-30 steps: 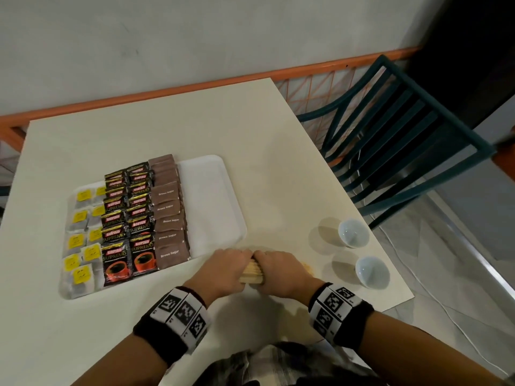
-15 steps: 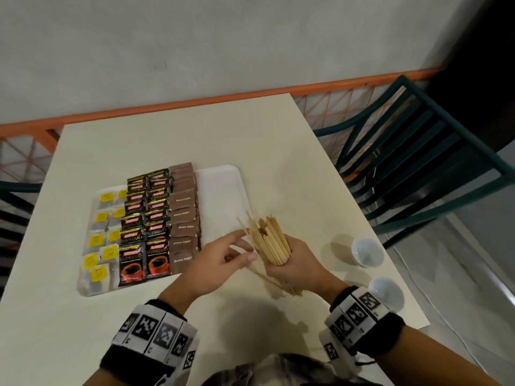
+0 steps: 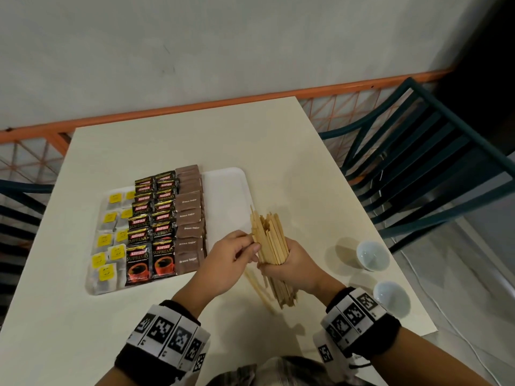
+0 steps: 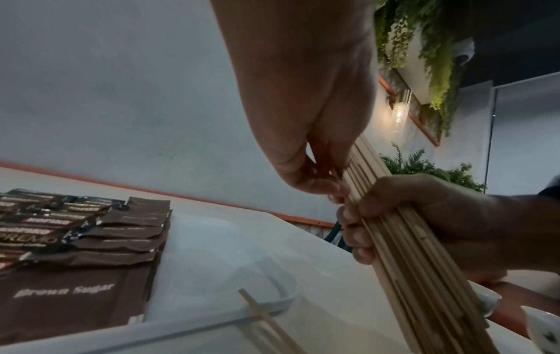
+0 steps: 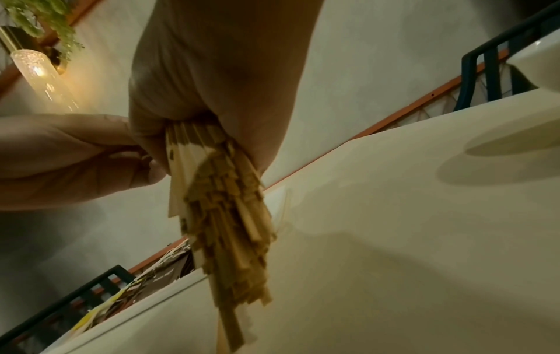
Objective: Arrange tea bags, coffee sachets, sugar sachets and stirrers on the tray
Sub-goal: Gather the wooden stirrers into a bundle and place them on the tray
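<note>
Wooden stirrers [image 3: 271, 242] gripped in right hand [image 3: 289, 267], left fingers [image 3: 245, 247] pinching.

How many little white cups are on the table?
2: one cup right of the hands, the other cup nearer the person, by the right wrist. None appear hidden.

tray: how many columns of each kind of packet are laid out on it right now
tea bags: 2 columns
coffee sachets: 2 columns
sugar sachets: 1 column
total: 5 columns on the tray
</note>
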`<action>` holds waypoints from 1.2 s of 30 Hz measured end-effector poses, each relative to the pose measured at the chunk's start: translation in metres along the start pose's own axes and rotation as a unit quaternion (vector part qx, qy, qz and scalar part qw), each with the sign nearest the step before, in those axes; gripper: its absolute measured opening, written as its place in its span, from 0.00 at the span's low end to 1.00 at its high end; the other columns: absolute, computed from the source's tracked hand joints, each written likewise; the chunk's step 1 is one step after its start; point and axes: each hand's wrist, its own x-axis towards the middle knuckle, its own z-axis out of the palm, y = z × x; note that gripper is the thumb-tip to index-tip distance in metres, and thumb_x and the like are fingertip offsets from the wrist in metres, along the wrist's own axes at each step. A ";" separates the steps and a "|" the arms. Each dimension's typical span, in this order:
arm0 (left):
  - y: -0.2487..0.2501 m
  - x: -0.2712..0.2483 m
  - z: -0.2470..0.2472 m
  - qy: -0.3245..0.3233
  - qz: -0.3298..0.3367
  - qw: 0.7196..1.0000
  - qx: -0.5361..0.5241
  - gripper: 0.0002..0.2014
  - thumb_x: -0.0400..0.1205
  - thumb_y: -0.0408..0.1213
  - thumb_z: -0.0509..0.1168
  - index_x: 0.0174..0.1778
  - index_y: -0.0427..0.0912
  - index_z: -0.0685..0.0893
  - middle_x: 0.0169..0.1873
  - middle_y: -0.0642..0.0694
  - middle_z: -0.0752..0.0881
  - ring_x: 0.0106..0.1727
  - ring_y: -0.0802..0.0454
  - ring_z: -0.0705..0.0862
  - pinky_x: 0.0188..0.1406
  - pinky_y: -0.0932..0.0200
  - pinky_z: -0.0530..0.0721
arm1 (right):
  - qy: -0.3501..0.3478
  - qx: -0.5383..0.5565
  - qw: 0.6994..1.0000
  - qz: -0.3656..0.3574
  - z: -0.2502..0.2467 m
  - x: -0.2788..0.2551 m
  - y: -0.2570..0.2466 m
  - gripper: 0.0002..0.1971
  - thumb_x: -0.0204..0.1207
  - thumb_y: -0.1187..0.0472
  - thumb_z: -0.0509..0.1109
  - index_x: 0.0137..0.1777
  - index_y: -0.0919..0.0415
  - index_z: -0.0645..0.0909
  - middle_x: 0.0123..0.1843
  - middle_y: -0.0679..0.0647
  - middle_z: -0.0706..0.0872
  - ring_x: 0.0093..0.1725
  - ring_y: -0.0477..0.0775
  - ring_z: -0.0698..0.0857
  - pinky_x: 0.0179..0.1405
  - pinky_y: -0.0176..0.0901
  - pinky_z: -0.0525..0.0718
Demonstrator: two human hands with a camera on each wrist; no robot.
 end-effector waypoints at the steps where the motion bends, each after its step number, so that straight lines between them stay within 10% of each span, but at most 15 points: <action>1: 0.001 0.001 0.000 0.006 0.009 1.000 0.021 0.10 0.83 0.33 0.61 0.49 0.32 0.86 0.43 0.53 0.78 0.41 0.58 0.83 0.46 0.71 0.77 | 0.005 0.002 1.000 -0.001 0.000 0.000 0.000 0.10 0.66 0.69 0.72 0.42 0.53 0.80 0.35 0.50 0.81 0.36 0.48 0.80 0.39 0.44 0.81; 5: 0.004 0.007 -0.004 0.025 0.024 0.996 0.078 0.15 0.81 0.41 0.64 0.59 0.38 0.85 0.54 0.51 0.76 0.52 0.56 0.80 0.51 0.77 0.74 | 0.038 0.007 0.999 -0.022 0.002 0.002 0.002 0.09 0.66 0.65 0.72 0.43 0.52 0.79 0.35 0.50 0.83 0.35 0.48 0.82 0.38 0.43 0.83; 10: 0.031 0.006 -0.011 0.098 0.147 0.983 0.058 0.37 0.78 0.47 0.62 0.81 0.50 0.50 0.75 0.55 0.60 0.76 0.69 0.58 0.67 0.82 0.60 | 0.104 0.026 0.992 -0.069 0.005 0.006 0.006 0.15 0.70 0.69 0.71 0.44 0.46 0.77 0.31 0.40 0.84 0.31 0.39 0.82 0.32 0.31 0.80; 14: 0.047 0.011 0.005 0.103 0.190 0.965 0.151 0.31 0.82 0.50 0.56 0.80 0.45 0.56 0.76 0.53 0.62 0.78 0.68 0.53 0.74 0.78 0.48 | 0.137 0.032 0.987 -0.082 0.012 0.007 0.012 0.12 0.63 0.58 0.73 0.44 0.48 0.76 0.38 0.36 0.86 0.39 0.36 0.84 0.40 0.31 0.81; 19: 0.038 0.014 0.028 0.100 0.182 0.961 0.182 0.25 0.84 0.48 0.51 0.72 0.39 0.74 0.73 0.44 0.74 0.71 0.57 0.70 0.72 0.67 0.62 | 0.167 0.046 0.983 -0.058 0.014 0.009 0.025 0.20 0.60 0.50 0.71 0.51 0.58 0.77 0.41 0.50 0.87 0.42 0.50 0.86 0.41 0.48 0.86; 24: 0.035 0.011 0.040 0.086 0.201 0.955 0.199 0.23 0.85 0.43 0.50 0.77 0.44 0.64 0.71 0.39 0.76 0.73 0.47 0.72 0.72 0.52 0.72 | 0.158 0.018 0.984 -0.077 0.012 0.006 0.030 0.18 0.63 0.49 0.66 0.46 0.62 0.77 0.37 0.47 0.82 0.39 0.47 0.83 0.38 0.42 0.83; 32: 0.008 0.010 0.054 0.054 0.255 0.926 0.272 0.19 0.85 0.36 0.51 0.67 0.33 0.78 0.67 0.37 0.81 0.67 0.45 0.79 0.65 0.49 0.77 | 0.158 -0.100 0.979 -0.074 0.010 0.002 0.045 0.02 0.74 0.63 0.65 0.44 0.56 0.77 0.33 0.40 0.79 0.36 0.33 0.80 0.33 0.21 0.75; 36: 0.003 0.008 0.053 0.034 0.251 0.929 0.271 0.20 0.86 0.39 0.48 0.67 0.35 0.78 0.66 0.39 0.82 0.65 0.47 0.79 0.65 0.54 0.73 | 0.156 -0.089 0.981 -0.072 0.014 0.000 0.039 0.04 0.70 0.54 0.63 0.40 0.52 0.75 0.31 0.39 0.78 0.34 0.34 0.80 0.31 0.23 0.74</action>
